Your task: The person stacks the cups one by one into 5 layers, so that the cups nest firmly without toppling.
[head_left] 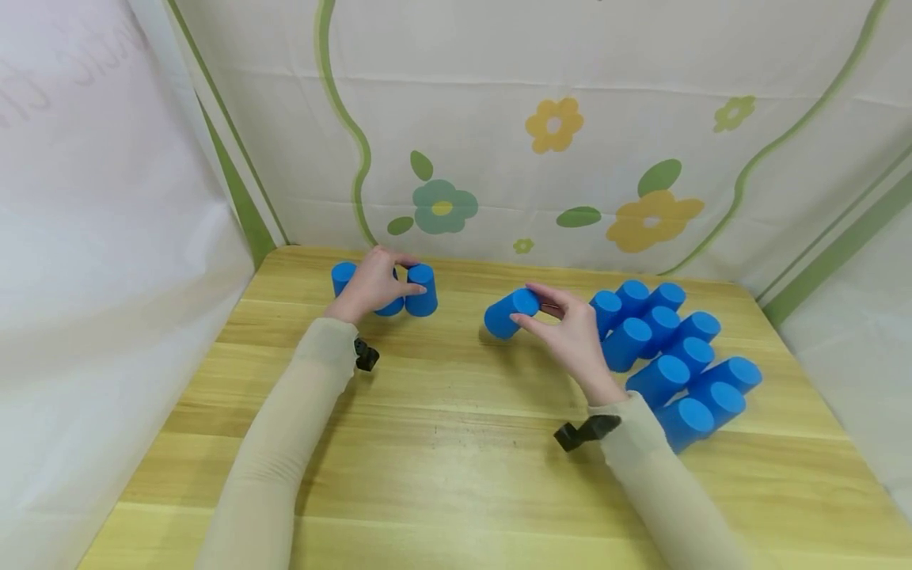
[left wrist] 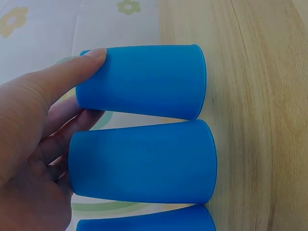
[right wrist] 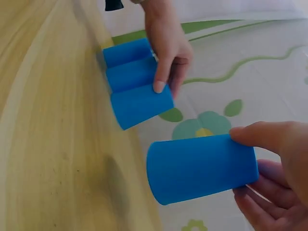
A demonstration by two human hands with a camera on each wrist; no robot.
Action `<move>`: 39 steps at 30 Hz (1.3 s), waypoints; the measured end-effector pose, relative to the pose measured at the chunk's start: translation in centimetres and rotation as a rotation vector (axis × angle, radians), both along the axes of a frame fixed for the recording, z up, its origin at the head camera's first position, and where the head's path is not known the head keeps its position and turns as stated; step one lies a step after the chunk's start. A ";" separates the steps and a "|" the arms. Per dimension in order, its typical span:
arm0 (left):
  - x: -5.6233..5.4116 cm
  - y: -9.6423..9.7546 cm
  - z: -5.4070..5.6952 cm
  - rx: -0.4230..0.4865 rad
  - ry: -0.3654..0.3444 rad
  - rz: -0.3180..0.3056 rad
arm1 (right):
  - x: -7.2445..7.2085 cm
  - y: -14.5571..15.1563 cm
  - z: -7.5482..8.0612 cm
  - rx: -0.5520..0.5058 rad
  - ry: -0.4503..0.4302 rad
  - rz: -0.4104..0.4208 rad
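At the far left of the table three blue cups stand upside down in a row. My left hand (head_left: 372, 283) pinches the rightmost cup (head_left: 423, 291) near its closed top. In the left wrist view the middle cup (left wrist: 142, 162) is right beside it, its rim at the held cup's rim. The leftmost cup (head_left: 343, 277) is partly behind the hand. My right hand (head_left: 570, 332) grips another blue cup (right wrist: 202, 168) by its narrow end, thumb on one side and fingers on the other. That cup is tilted, its wide end toward the left, raised above the table.
On the right side of the table stands a close group of several upside-down blue cups (head_left: 659, 380), some partly hidden by the right sleeve (head_left: 663, 467). A white floral cloth (head_left: 484, 142) hangs right behind the table's far edge. The wooden table (head_left: 442, 443) runs between both arms.
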State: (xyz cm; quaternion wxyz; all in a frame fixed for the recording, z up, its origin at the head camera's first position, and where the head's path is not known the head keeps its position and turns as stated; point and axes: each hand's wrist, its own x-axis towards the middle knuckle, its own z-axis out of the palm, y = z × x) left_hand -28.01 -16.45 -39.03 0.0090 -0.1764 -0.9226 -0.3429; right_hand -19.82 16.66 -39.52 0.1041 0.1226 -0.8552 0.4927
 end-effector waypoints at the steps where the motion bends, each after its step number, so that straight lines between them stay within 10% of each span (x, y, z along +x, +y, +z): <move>1: 0.0 0.0 0.0 -0.001 0.002 -0.002 | -0.4 -0.5 -0.2 0.005 0.001 0.012; 17: -0.2 0.1 -0.1 -0.033 0.009 0.005 | -6.3 -6.9 -1.9 -0.007 -0.074 0.102; 39: 0.0 0.2 0.4 -0.069 -0.004 0.011 | -8.1 -9.6 -1.9 0.035 -0.071 0.134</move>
